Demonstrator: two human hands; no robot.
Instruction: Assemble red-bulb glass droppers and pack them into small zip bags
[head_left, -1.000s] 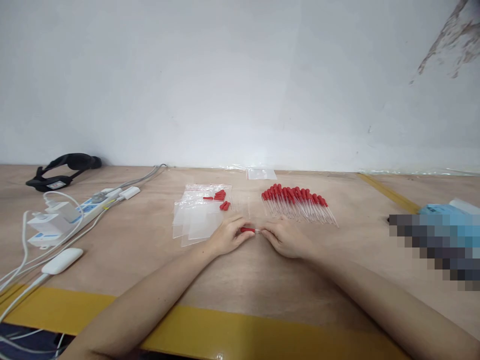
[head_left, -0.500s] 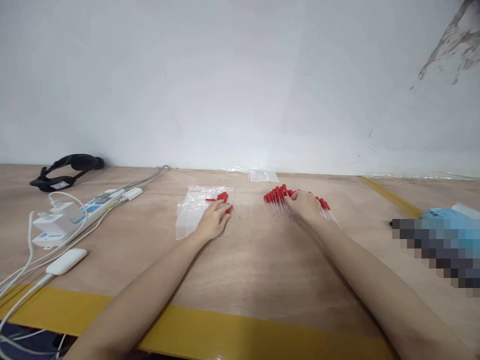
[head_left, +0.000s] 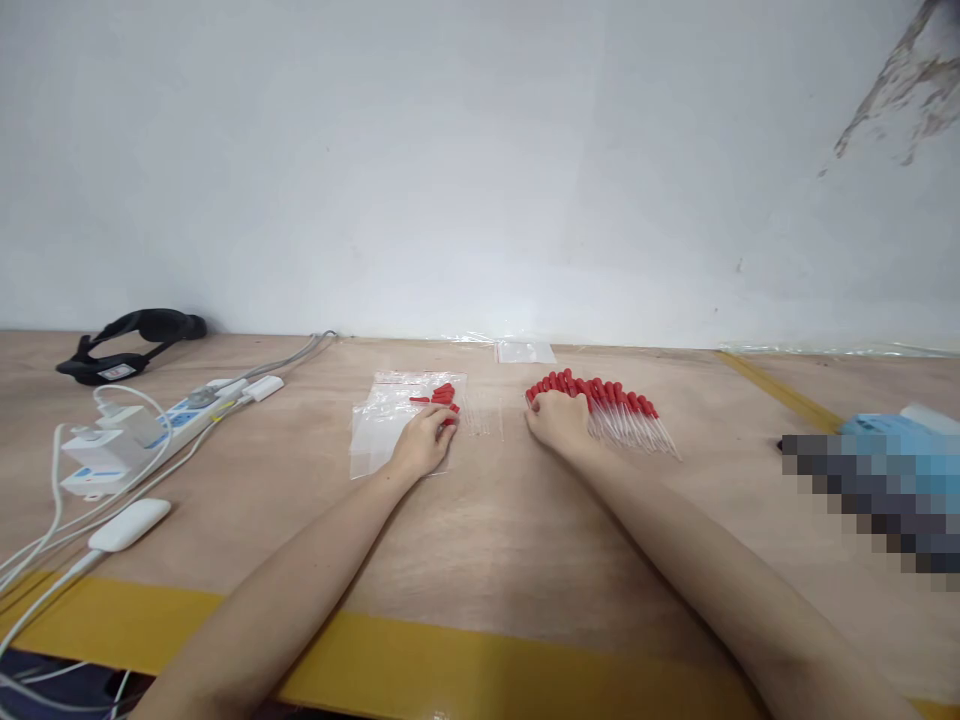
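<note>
My left hand [head_left: 426, 440] is closed in a pinch on a red rubber bulb [head_left: 452, 410], over clear plastic zip bags [head_left: 373, 445]. More loose red bulbs [head_left: 442, 392] lie on the bags just beyond the fingers. Several thin clear glass tubes [head_left: 478, 415] lie between my hands. A fanned row of droppers with red bulbs [head_left: 615, 396] spreads on the table to the right. At this row's left end is my right hand [head_left: 557, 418], fingers curled in against the droppers. It hides the lower parts of those droppers, and its fingertips are hidden too.
A small white bag [head_left: 526, 352] lies by the wall. On the left are a power strip [head_left: 176, 420] with chargers and cables, a white oval device [head_left: 130, 525] and a black headset strap [head_left: 142, 340]. A light blue item [head_left: 892, 440] sits far right, partly blurred out.
My right hand has moved left along the row of droppers, from its middle to its left end. My left hand's fingers have drawn together around a red bulb.
</note>
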